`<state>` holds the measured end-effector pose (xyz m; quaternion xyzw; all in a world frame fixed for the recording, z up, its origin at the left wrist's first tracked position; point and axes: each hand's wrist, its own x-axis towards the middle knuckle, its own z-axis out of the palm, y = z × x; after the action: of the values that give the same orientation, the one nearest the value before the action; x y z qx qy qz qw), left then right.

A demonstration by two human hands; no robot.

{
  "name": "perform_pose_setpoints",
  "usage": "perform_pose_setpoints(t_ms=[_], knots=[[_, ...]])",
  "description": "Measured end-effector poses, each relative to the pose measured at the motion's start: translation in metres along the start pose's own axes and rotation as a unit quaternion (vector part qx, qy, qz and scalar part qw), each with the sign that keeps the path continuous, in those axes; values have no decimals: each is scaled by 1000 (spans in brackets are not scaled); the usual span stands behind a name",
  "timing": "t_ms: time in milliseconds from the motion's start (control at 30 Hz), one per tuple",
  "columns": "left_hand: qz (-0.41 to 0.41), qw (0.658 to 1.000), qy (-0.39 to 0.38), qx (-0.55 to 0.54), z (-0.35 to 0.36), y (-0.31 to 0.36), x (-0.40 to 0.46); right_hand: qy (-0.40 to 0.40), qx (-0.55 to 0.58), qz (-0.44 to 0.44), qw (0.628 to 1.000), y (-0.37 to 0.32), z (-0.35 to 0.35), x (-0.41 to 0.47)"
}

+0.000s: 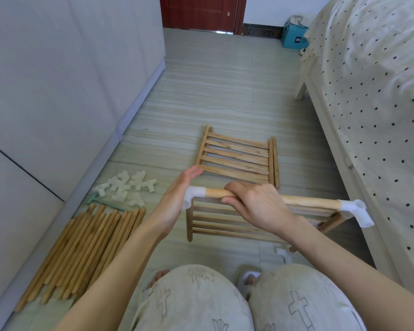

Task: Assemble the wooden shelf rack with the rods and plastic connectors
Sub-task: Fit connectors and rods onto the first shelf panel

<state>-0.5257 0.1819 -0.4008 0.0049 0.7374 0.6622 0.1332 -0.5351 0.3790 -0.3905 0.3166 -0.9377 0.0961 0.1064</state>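
My right hand (256, 206) grips a wooden rod (308, 201) that runs across the top edge of a slatted shelf panel (225, 223) held above the floor. A white plastic connector (194, 194) caps the rod's left end, and my left hand (177, 199), fingers straight, presses its palm against it. Another white connector (356, 212) sits on the rod's right end. A second slatted panel (239, 156) lies flat on the floor beyond. Loose rods (81, 254) lie bundled at the left, with a pile of white connectors (127, 187) behind them.
A wardrobe (58, 91) runs along the left, a bed (368, 91) with a dotted cover along the right. A small green tool (105, 201) lies by the connectors. One white connector (282, 254) lies on the floor near my knees. A blue box (293, 35) stands by the far wall.
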Motion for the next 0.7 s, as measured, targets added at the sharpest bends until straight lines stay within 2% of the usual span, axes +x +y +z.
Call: perform_pose_setpoints(t_ms=[167, 367, 433, 567, 633, 700], knots=[[15, 1000, 9, -20, -4, 1, 3, 49, -17, 19, 999, -12, -1, 0], [38, 999, 13, -37, -8, -13, 0, 6, 6, 22, 1000, -6, 0, 0], [33, 997, 29, -59, -6, -8, 11, -5, 41, 53, 998, 2, -4, 7], [43, 998, -4, -50, -16, -1, 15, -5, 104, 121, 987, 18, -19, 18], [75, 997, 5, 23, -17, 8, 14, 1, 130, 142, 981, 21, -26, 18], [110, 992, 11, 52, -20, 20, 15, 12, 149, 154, 977, 22, -34, 18]])
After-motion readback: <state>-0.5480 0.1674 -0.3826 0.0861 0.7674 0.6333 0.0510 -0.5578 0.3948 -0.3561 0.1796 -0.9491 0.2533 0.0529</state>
